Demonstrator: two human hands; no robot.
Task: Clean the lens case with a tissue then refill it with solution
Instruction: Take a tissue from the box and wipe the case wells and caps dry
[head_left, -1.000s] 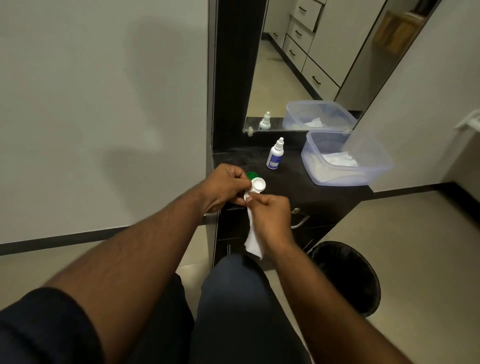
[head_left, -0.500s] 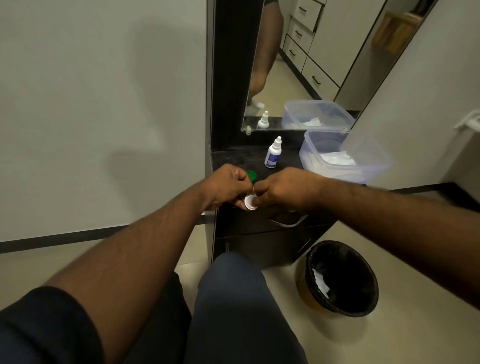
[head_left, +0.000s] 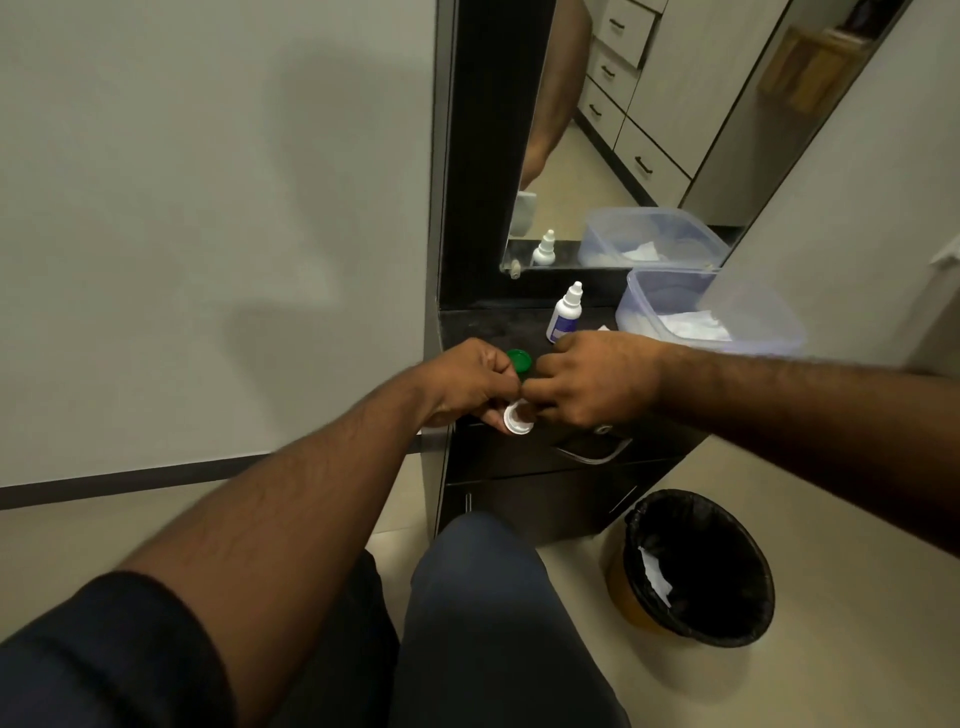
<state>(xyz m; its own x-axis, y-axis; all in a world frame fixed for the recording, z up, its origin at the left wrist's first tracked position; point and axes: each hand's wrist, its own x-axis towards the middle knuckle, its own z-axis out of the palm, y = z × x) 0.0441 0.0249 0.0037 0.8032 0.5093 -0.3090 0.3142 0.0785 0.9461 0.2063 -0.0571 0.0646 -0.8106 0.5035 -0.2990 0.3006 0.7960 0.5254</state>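
Just left of the frame's centre the left hand (head_left: 470, 382) is curled around the lens case (head_left: 518, 395) — the green cap (head_left: 519, 360) stands up above its knuckles and the white well (head_left: 518, 419) faces the camera below them, open and seemingly dry. The case is held in the air over the front edge of the dark counter (head_left: 498, 327), not resting on it.

Right beside it, at centre, the right hand (head_left: 592, 376) meets the left knuckle to knuckle, its fingers bent in toward the case. Whether it pinches the case or only touches it cannot be told; no tissue shows in it.

Above the right hand, the solution bottle (head_left: 564, 319) stands upright on the counter with its cap on. Further right, a clear plastic tub (head_left: 769, 332) holds tissues. In the lower right of the frame, a black-lined bin (head_left: 696, 566) sits on the floor with a white tissue (head_left: 655, 574) inside.

With a tissue in the bin, the wiping looks finished — the refill seems the step at hand. The next move probably calls for the right hand to reach up for the bottle and uncap it, while the left keeps the well level.
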